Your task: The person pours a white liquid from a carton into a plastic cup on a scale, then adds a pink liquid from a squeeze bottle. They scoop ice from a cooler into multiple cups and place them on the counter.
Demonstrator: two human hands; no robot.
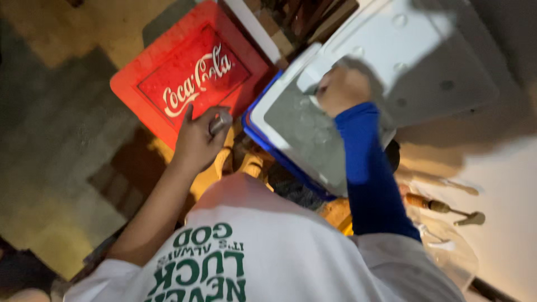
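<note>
My left hand [196, 138] is closed around a small grey metal object [220, 122], held over the near corner of a red box with white lettering [168, 67]. My right hand [342, 89], in a long blue sleeve, reaches into a blue-and-white cooler [263, 112]. The cooler's white lid [425, 45] stands open behind it. That hand looks curled like a fist against the cooler's grey inside. Whether it holds anything is hidden from me. My white shirt with green print fills the bottom of the view.
A tool with a wooden handle [436, 206] lies on the pale surface at the right, beside a clear plastic bag [450, 246]. Light-coloured footwear [249, 163] shows between the two boxes. Rough floor [56, 140] stretches away to the left.
</note>
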